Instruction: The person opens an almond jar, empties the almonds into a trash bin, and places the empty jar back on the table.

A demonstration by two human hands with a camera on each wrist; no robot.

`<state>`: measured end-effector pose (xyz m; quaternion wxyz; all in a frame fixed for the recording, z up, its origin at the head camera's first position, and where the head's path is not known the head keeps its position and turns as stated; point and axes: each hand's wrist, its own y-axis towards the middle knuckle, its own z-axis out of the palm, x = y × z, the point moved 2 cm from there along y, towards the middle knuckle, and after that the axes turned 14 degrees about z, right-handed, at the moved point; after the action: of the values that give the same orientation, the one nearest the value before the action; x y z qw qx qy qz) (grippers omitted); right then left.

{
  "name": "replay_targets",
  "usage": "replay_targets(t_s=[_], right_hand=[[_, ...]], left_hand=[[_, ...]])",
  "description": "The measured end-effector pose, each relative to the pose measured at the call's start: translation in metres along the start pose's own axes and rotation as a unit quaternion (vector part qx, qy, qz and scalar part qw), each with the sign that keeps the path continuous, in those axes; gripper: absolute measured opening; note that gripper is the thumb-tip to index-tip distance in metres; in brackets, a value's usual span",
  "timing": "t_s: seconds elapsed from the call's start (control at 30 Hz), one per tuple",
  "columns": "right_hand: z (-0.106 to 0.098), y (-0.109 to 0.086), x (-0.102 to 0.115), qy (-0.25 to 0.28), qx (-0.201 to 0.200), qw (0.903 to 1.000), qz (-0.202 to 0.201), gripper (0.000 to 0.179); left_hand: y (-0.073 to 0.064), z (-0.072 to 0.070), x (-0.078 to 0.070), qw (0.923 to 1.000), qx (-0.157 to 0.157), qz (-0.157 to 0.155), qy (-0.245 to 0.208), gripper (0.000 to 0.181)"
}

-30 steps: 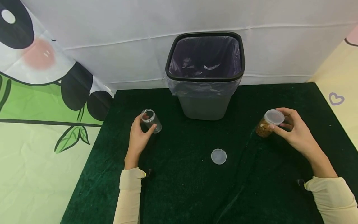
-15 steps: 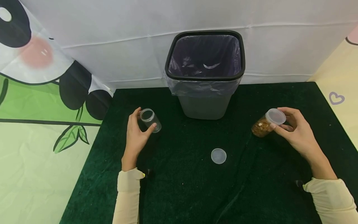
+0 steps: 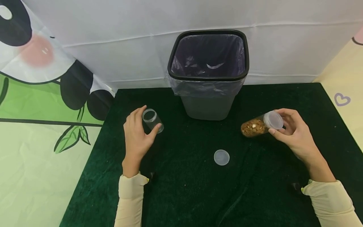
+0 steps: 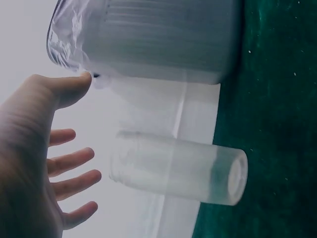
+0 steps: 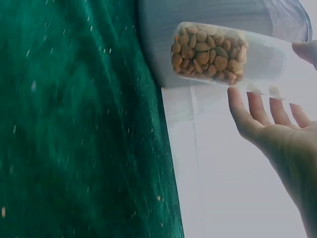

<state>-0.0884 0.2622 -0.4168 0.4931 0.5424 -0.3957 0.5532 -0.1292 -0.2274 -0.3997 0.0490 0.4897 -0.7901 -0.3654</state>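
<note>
An uncapped transparent plastic jar [image 3: 157, 122] stands upright on the green cloth at the left. My left hand [image 3: 136, 135] is spread beside it, thumb and fingers apart; the left wrist view shows a gap between those fingers and the jar [image 4: 183, 168]. At the right, my right hand [image 3: 297, 137] grips a lidded clear jar [image 3: 253, 127] near its capped end. This jar lies tilted well over, its base toward the left, partly filled with brown nut-like pieces [image 5: 208, 54]. Its whitish lid [image 3: 274, 119] is on. A loose translucent lid [image 3: 221, 157] lies flat between the hands.
A grey bin [image 3: 208, 105] with a black rim and a clear plastic liner stands at the back middle, between the jars. Dark green cloth [image 3: 187, 195] covers the table. White sheeting [image 3: 127, 56] hangs behind, with printed cartoon panels at both sides.
My right hand has tipped the filled jar over, its base swinging left, and the pieces have shifted inside. My left hand's fingers have drawn away from the uncapped jar, which stays in place.
</note>
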Motion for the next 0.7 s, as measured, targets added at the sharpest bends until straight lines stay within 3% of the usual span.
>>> replay_targets(t_s=[0.17,0.4,0.7], right_hand=[[0.012,0.002,0.002,0.027,0.014,0.9994,-0.014,0.067],[0.031,0.006,0.006,0.068,0.051,0.9951,-0.050,0.065],[0.051,0.012,0.008,0.061,0.055,0.9942,-0.069,0.066]], left_hand=[[0.007,-0.002,-0.017,0.9991,0.002,0.040,0.012,0.076],[0.014,0.001,-0.043,0.9942,0.032,0.095,0.040,0.073],[0.020,0.016,-0.076,0.9833,0.066,0.162,0.051,0.068]])
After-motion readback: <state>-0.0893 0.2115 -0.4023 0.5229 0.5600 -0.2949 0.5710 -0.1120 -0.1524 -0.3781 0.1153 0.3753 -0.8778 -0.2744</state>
